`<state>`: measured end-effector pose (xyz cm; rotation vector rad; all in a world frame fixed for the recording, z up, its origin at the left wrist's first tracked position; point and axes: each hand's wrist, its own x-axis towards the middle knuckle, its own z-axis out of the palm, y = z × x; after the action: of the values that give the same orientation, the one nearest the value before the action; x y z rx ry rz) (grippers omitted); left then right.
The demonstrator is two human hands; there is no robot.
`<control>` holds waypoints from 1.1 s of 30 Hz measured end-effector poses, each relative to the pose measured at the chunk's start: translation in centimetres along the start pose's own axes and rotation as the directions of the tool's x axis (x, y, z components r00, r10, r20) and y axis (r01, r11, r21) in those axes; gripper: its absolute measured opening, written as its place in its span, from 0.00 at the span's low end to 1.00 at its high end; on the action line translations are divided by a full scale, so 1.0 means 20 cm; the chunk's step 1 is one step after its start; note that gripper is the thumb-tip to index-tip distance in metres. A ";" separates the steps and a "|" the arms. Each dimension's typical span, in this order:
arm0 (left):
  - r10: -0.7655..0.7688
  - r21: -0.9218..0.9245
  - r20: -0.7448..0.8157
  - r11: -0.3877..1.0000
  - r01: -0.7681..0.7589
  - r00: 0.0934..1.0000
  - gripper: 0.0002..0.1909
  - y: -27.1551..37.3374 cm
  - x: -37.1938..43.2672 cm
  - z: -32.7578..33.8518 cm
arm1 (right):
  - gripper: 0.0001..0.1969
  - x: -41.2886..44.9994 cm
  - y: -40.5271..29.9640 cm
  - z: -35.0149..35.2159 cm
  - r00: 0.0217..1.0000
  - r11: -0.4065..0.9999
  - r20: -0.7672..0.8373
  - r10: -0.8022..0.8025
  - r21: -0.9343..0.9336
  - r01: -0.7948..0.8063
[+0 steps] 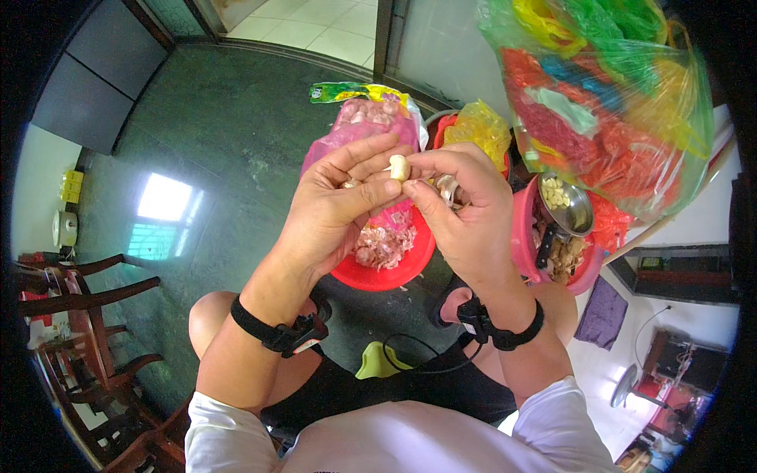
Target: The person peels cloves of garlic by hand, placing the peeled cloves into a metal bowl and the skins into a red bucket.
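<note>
A peeled garlic clove (399, 168) is pinched between my left hand (349, 195) and my right hand (467, 204), in front of my chest. More garlic shows in the curled fingers of the left hand, and papery skin hangs inside the right palm. Below them, a red plastic basin (378, 278) holds garlic skins (387, 242). Behind the hands lies a pink mesh bag of garlic bulbs (369, 112). At the right, a steel bowl (582, 216) with peeled cloves (555, 194) rests in a pink basin (523, 236) beside a black-handled knife (545, 245).
A large clear bag of coloured plastic bags (615, 112) hangs at upper right. A yellow plastic bag (482, 133) lies in a container behind my right hand. Wooden chairs (89, 307) stand at left. A green stool edge (378, 360) shows between my legs.
</note>
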<state>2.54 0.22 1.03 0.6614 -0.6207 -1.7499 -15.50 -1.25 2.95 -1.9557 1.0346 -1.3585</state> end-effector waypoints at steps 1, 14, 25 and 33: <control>0.000 0.000 0.000 1.000 0.000 1.000 0.26 0.00 0.00 0.00 | 0.10 0.00 0.00 0.00 0.998 0.997 0.006 -0.056 -0.055 0.057; 0.008 0.013 0.009 1.000 -0.008 1.000 0.23 -0.03 0.00 -0.02 | 0.09 -0.02 0.01 0.05 0.983 0.951 -0.035 -0.182 -0.258 0.167; -0.065 -0.075 0.032 0.995 0.068 0.997 0.20 0.06 -0.04 0.04 | 0.05 -0.03 0.04 0.01 0.980 0.985 -0.098 0.171 -0.017 -0.174; -0.076 -0.103 0.046 0.991 0.080 0.996 0.21 0.04 -0.03 0.01 | 0.13 0.03 -0.03 -0.02 0.999 0.999 0.002 -0.041 -0.017 0.041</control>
<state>2.99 0.62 1.76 0.5841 -0.5332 -1.8598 -15.54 -1.34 3.82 -2.0003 1.0139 -1.3735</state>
